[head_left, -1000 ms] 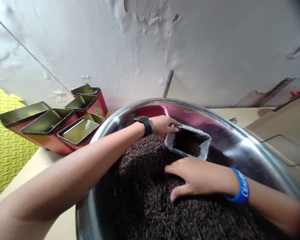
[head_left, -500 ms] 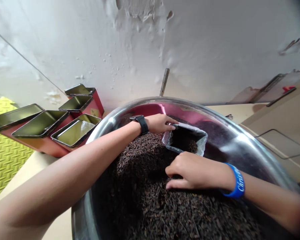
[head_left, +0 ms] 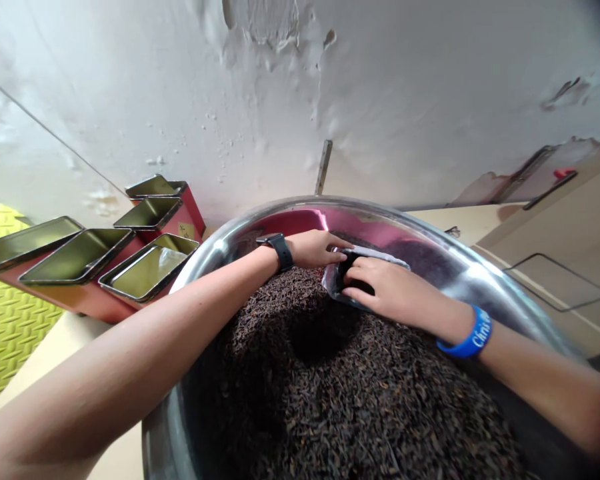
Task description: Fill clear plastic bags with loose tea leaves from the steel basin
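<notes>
Head view: at 12 o'clock in the steel bowl (head_left: 360, 205), the left hand (head_left: 313, 249) and right hand (head_left: 393, 290) are closed on a plastic bag (head_left: 333, 283) holding some tea leaves (head_left: 340, 393). A large heap remains; open red tins (head_left: 150, 270) stand at 9 o'clock.

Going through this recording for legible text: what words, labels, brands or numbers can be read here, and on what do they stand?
"Chris", in white letters on the blue wristband; any further letters curve out of sight.
A small yellowish label on the red tin: too small to read.
No other text can be read.
</notes>
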Tool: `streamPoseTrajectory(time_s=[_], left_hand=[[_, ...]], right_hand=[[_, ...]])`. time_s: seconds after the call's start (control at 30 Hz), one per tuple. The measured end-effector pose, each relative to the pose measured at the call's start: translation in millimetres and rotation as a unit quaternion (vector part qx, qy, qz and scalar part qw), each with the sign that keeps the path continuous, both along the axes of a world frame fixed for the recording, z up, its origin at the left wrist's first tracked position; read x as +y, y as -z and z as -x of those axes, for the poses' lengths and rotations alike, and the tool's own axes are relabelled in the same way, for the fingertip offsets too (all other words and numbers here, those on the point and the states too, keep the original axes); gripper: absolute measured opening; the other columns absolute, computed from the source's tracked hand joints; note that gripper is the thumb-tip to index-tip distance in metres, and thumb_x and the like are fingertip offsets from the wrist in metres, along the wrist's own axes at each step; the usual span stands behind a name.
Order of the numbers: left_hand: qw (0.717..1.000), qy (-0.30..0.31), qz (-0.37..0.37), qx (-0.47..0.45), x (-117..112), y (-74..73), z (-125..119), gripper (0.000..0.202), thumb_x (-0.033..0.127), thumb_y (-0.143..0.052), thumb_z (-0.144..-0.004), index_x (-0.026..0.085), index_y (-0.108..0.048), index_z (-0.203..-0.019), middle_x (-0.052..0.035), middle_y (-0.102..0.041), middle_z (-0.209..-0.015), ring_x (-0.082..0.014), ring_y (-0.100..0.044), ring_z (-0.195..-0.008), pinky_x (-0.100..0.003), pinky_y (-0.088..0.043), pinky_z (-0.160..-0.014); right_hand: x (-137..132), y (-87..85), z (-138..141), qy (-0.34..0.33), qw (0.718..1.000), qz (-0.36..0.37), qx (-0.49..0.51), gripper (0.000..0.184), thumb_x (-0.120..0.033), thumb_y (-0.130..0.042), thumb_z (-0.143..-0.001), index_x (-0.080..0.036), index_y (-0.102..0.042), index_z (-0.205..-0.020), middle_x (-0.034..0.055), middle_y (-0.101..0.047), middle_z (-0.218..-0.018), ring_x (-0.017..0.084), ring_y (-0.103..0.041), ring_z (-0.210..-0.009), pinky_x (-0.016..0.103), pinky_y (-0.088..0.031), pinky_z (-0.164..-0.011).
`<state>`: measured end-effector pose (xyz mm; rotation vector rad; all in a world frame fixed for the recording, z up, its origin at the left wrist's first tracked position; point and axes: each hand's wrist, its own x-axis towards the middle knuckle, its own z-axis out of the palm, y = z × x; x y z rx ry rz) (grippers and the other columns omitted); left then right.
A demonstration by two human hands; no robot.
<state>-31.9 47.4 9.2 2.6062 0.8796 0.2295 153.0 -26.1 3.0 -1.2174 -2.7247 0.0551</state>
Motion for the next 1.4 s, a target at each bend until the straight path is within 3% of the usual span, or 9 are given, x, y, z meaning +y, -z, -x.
streamPoseTrajectory(time_s=[0.17, 0.33, 0.5, 0.67, 0.83, 0.97, 1.1, 1.27, 1.4], left_hand=[[1.0, -0.009, 0.006, 0.0, -2, -1.7, 0, 0.042, 0.034, -0.044, -0.088, 0.021, -0.048, -0.128, -0.0048, -0.059, -0.118, -0.0141, -0.056, -0.099, -0.023, -0.039, -0.087], [1.0, -0.016, 0.0, 0.002, -2, -2.1, 0, 0.042, 0.034, -0.045, -0.088, 0.021, -0.049, -0.127, -0.0053, -0.061, -0.115, -0.0148, -0.057, -0.095, -0.024, -0.04, -0.084], [1.0, -0.022, 0.007, 0.009, -3, -3.5, 0, 0.041, 0.035, -0.044, -0.088, 0.023, -0.049, -0.127, -0.0041, -0.061, -0.114, -0.0145, -0.057, -0.094, -0.024, -0.04, -0.083], [1.0, -0.023, 0.013, 0.005, -4, -4.5, 0, 0.042, 0.034, -0.046, -0.087, 0.023, -0.049, -0.127, -0.0033, -0.061, -0.114, -0.0145, -0.057, -0.094, -0.024, -0.039, -0.085], [1.0, -0.018, 0.005, 0.0, -2, -2.5, 0, 0.043, 0.035, -0.046, -0.087, 0.021, -0.049, -0.127, -0.0049, -0.062, -0.112, -0.0148, -0.057, -0.092, -0.024, -0.04, -0.083], [1.0, -0.011, 0.01, 0.002, -2, -2.1, 0, 0.043, 0.035, -0.045, -0.087, 0.021, -0.048, -0.128, -0.0058, -0.06, -0.117, -0.0154, -0.057, -0.097, -0.025, -0.04, -0.085], [1.0, -0.004, 0.009, 0.0, -2, -2.5, -1, 0.044, 0.035, -0.044, -0.088, 0.02, -0.046, -0.129, -0.0063, -0.056, -0.122, -0.0157, -0.055, -0.103, -0.025, -0.039, -0.089], [1.0, -0.005, 0.001, 0.023, -3, -3.6, -1, 0.045, 0.035, -0.044, -0.088, 0.021, -0.044, -0.131, -0.0058, -0.058, -0.12, -0.0151, -0.056, -0.1, -0.025, -0.04, -0.088], [1.0, -0.008, -0.003, 0.024, -3, -3.0, 0, 0.044, 0.035, -0.044, -0.088, 0.022, -0.045, -0.13, -0.0049, -0.058, -0.12, -0.0159, -0.056, -0.102, -0.026, -0.04, -0.088]], right_hand=[[-30, 1.7, 21, -0.092, 0.989, 0.117, 0.028, 0.029, -0.039, -0.045, -0.087, -0.02, -0.06, -0.102, 0.0077, -0.057, -0.102, 0.019, -0.054, -0.092, 0.033, -0.042, -0.082], [-43, 5.1, 27, -0.184, 0.964, 0.185, -0.046, 0.054, -0.058, -0.049, -0.079, -0.017, -0.057, -0.112, 0.0113, -0.057, -0.106, 0.024, -0.053, -0.097, 0.035, -0.042, -0.083], [-45, 2.2, 26, -0.192, 0.958, 0.195, -0.086, 0.056, -0.064, -0.052, -0.072, -0.015, -0.061, -0.098, 0.0085, -0.063, -0.089, 0.023, -0.058, -0.08, 0.031, -0.042, -0.067], [-48, 1.1, 24, -0.167, 0.953, 0.207, -0.143, 0.052, -0.065, -0.044, -0.077, -0.018, -0.064, -0.086, 0.0061, -0.065, -0.07, 0.021, -0.06, -0.062, 0.027, -0.032, -0.049], [-35, -5.1, 17, -0.17, 0.963, 0.172, -0.121, 0.037, -0.048, -0.041, -0.088, -0.021, -0.063, -0.076, 0.0018, -0.065, -0.066, 0.015, -0.058, -0.058, 0.026, -0.032, -0.052], [-6, -8.5, 3, -0.058, 0.994, 0.037, -0.09, 0.036, -0.04, -0.035, -0.091, -0.02, -0.061, -0.076, 0.0031, -0.065, -0.071, 0.016, -0.059, -0.063, 0.027, -0.036, -0.058], [9, 1.2, -9, 0.048, 0.992, -0.082, -0.08, 0.026, -0.033, -0.041, -0.088, -0.017, -0.061, -0.09, 0.0085, -0.065, -0.09, 0.021, -0.06, -0.08, 0.032, -0.041, -0.067], [-7, 13.8, 3, 0.026, 0.991, -0.076, -0.108, 0.02, -0.024, -0.046, -0.084, -0.013, -0.061, -0.091, 0.0108, -0.063, -0.091, 0.023, -0.058, -0.086, 0.034, -0.044, -0.072], [-27, 6.5, 22, -0.007, 0.999, -0.036, -0.027, 0.024, -0.028, -0.04, -0.089, -0.015, -0.06, -0.092, 0.0083, -0.062, -0.091, 0.02, -0.057, -0.087, 0.034, -0.043, -0.078]])
